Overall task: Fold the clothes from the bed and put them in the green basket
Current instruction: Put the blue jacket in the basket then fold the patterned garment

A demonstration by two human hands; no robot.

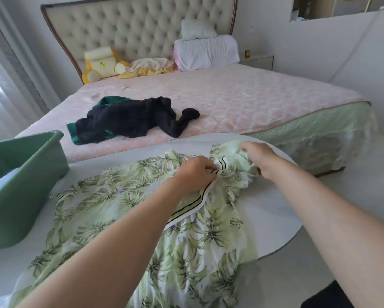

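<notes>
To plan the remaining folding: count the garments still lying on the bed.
2 that I can tell apart: a black garment on the near left of the bed, and a dark green garment partly under it. The black heap may hold more pieces.

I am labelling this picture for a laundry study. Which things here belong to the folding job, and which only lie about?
Job: leaf-print garment, gripped by left hand and right hand; black clothes and green garment on the bed; green basket.
Lying about: plush toy; folded white bedding; yellow cloth.
</notes>
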